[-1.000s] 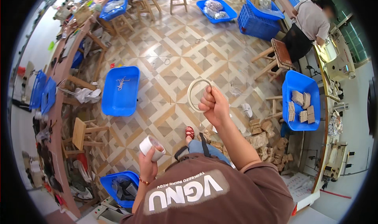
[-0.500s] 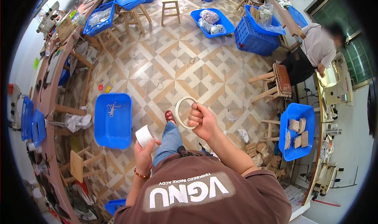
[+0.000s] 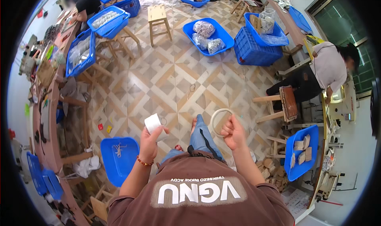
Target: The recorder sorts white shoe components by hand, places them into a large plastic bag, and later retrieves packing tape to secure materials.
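Observation:
Both of my hands are raised in front of my body, each closed around something. Near the middle of the view, my left hand (image 3: 149,145) grips a wide white roll (image 3: 152,123) that looks like tape, its thumb lying against the roll. To the right, my right hand (image 3: 233,132) is closed on the edge of a thin cream-coloured ring (image 3: 214,125), which looks like a narrow roll of tape and stands roughly upright. A gap separates the two rolls. Below them, my legs are caught in mid-stride on the patterned floor.
A blue tub (image 3: 120,160) with some strands lies on the floor at left. Ahead stand a wooden stool (image 3: 157,14) and a blue tub of wrapped bundles (image 3: 223,36). On the right, a person (image 3: 328,67) works at a machine beside a brown-topped stool (image 3: 288,103). Another person (image 3: 86,5) sits far left.
I have stepped forward, so the stools and tubs ahead appear nearer and the left tub has slid back. My right hand with the ring has moved rightward, away from my left hand.

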Action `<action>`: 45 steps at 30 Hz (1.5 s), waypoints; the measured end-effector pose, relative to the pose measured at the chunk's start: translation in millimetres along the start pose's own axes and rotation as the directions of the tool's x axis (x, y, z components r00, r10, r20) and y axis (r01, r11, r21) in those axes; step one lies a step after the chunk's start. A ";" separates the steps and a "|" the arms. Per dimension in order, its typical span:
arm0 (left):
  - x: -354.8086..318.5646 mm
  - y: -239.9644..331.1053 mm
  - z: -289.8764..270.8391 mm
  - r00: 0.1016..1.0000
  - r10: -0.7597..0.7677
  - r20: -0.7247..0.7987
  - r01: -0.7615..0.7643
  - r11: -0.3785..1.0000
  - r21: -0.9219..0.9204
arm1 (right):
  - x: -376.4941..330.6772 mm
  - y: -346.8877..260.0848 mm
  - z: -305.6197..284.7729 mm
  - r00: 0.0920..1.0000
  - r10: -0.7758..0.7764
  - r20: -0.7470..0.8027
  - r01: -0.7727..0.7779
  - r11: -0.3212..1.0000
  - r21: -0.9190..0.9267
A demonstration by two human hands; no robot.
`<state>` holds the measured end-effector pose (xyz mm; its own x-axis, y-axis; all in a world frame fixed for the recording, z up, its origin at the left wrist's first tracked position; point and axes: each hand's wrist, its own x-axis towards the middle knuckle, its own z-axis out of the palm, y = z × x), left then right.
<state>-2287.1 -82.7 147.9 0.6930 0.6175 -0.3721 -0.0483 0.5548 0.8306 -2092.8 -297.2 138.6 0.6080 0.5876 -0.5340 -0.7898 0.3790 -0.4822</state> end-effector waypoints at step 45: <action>846.5 274.4 222.5 0.967 -0.153 0.201 0.153 0.988 0.017 | 776.0 -291.5 398.7 0.908 0.326 0.262 -0.287 0.942 -0.174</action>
<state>-1553.7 468.2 153.0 0.8226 0.4000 -0.4041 0.0709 0.6330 0.7709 -1423.1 333.2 141.7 0.2738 0.8448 -0.4598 -0.9045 0.0636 -0.4217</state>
